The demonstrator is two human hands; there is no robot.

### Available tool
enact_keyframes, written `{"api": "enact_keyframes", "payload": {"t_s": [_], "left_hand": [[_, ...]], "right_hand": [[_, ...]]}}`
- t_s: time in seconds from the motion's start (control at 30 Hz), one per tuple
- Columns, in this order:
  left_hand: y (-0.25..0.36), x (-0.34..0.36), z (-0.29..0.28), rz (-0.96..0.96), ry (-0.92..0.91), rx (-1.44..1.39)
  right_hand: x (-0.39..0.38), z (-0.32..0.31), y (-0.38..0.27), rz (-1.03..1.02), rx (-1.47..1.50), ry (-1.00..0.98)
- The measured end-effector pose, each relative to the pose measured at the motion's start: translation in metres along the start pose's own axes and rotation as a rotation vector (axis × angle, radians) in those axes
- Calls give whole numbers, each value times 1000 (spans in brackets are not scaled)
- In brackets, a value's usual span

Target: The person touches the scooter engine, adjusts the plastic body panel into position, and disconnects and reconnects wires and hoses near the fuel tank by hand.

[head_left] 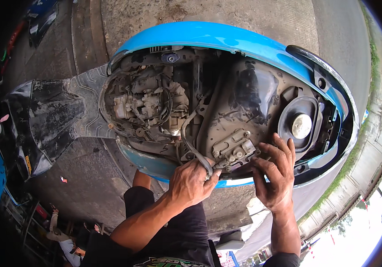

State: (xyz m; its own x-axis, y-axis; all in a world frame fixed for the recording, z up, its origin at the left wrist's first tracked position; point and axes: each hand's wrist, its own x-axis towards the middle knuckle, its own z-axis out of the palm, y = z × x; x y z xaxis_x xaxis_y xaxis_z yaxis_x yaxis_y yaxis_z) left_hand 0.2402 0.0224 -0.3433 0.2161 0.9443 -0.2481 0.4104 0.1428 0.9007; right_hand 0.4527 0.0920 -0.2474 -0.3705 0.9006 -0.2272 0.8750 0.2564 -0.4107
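Observation:
A blue scooter body (217, 33) lies open below me, its engine (146, 102) exposed on the left and a dusty black fuel tank (226, 107) on the right. A round filler cap (301, 126) sits in a black ring at the tank's right end. My left hand (191, 187) grips a grey hose (186, 138) close to a dirty metal pump fitting (233, 149) bolted on the tank's near side. My right hand (274, 178) is at the right edge of that fitting, fingers bent and thumb close to the index finger; what they hold is too small to make out.
The scooter's black front section and floorboard (88, 102) extend left over stained concrete pavement (84, 191). Other people (66, 240) are at the lower left beside dark metal clutter. On the right are a road (342, 26), a grass strip and a paved walkway (378, 133).

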Motion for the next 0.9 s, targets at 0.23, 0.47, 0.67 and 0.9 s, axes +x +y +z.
{"api": "enact_keyframes", "payload": {"t_s": [0.23,0.47,0.67,0.9], "left_hand": [[4,1,2,10,51,11],[9,12,-4,95,6,-32],[11,13,-8,-6,-64,-132],[11,15,-10,-33,-69,-164]], "right_hand": [[-31,9,0,142,-12,146],[-35,48,-25,218,-84,143],[-34,59,-31,240,-88,193],[-28,66,-33,303,-83,211]]}}
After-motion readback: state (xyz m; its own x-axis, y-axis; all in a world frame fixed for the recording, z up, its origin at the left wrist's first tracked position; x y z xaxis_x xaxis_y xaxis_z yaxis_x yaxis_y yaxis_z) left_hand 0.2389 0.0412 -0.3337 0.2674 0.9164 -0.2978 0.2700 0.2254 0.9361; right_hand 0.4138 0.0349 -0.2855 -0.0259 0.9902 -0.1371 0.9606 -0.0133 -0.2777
